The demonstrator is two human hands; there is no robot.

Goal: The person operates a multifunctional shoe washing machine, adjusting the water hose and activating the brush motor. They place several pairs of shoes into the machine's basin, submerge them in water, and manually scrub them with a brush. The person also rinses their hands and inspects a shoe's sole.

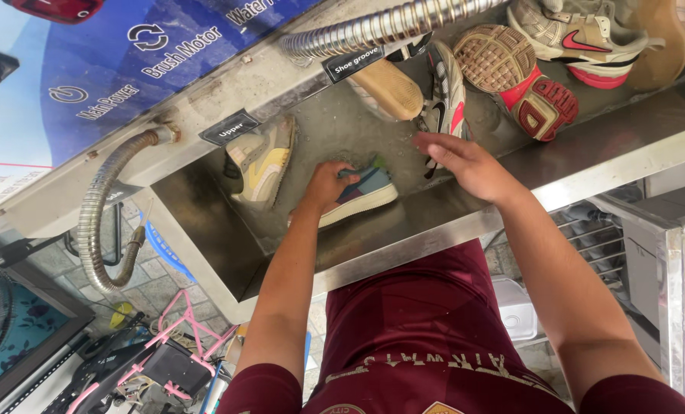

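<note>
Gripping a blue sneaker (pixel 362 193) below black rectangular labels (pixel 230 127), left hand (pixel 326 186)

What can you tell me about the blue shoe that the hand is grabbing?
The blue shoe is a low sneaker with blue, teal and dark purple panels and a thick cream-white sole. It lies tilted on its side on the wet, gritty floor of the metal trough, its sole toward the person. The left hand grips its heel end, hiding that part. The right hand hovers just beside it, not touching.
</note>
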